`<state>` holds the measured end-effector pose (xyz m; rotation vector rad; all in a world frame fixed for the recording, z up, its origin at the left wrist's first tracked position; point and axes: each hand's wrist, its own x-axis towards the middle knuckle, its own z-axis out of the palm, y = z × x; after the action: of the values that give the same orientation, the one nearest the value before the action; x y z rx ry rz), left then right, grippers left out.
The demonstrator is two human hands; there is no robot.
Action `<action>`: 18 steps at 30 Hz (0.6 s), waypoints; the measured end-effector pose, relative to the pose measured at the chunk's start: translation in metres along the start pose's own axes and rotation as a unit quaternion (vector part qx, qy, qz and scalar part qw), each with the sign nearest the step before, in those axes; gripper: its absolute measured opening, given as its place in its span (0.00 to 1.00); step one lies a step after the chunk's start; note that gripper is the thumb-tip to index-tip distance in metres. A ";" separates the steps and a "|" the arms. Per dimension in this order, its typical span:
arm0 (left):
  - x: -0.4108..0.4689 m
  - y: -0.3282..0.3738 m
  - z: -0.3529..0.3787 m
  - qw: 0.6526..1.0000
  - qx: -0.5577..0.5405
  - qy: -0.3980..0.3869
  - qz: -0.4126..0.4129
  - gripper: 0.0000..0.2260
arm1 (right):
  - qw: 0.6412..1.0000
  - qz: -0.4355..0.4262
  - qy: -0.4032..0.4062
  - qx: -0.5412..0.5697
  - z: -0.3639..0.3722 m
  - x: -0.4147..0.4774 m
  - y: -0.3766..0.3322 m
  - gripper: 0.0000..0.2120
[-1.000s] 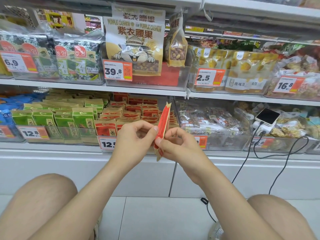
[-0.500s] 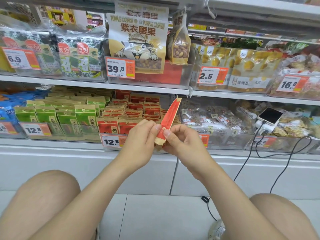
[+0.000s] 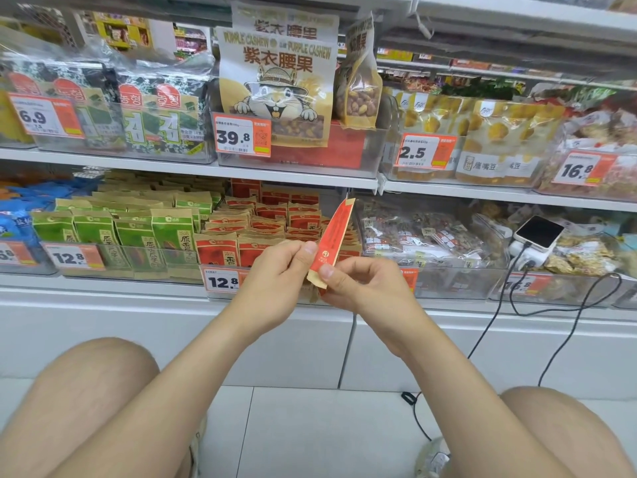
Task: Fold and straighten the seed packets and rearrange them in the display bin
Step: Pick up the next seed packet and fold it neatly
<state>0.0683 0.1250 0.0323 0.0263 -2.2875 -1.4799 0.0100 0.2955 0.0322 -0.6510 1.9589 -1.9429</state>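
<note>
A red seed packet (image 3: 331, 239) is held edge-on in front of the lower shelf, tilted with its top to the upper right. My left hand (image 3: 275, 277) pinches its lower left side. My right hand (image 3: 362, 288) pinches its bottom end from the right. Behind the hands stands a clear display bin (image 3: 220, 291) with several more red packets (image 3: 272, 222) in rows and a 12.8 price tag on its front.
A bin of green packets (image 3: 138, 232) sits left of the red ones, a bin of mixed nuts (image 3: 431, 236) to the right. A phone (image 3: 537, 232) with a black cable (image 3: 499, 305) rests on the right bin. Upper shelf holds cashew bags (image 3: 279, 91). My knees flank the white floor.
The packet has swung from near upright to leaning right. Both hands stayed on its lower end, and the view shifted a little downward.
</note>
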 end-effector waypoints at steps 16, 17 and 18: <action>-0.005 0.005 0.002 0.982 -0.143 -0.026 -0.124 0.12 | 0.989 0.033 0.142 -0.033 -0.005 -0.003 -0.013 0.13; -0.004 0.005 0.002 0.980 -0.147 -0.028 -0.133 0.12 | 0.992 0.039 0.120 -0.015 -0.005 -0.005 -0.015 0.08; -0.003 0.004 0.001 0.978 -0.147 -0.030 -0.143 0.12 | 0.993 0.040 0.109 -0.014 -0.005 -0.006 -0.017 0.05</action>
<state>0.0715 0.1286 0.0341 0.2369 -2.1549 -1.9796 0.0143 0.3036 0.0486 -0.3727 2.1067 -2.0144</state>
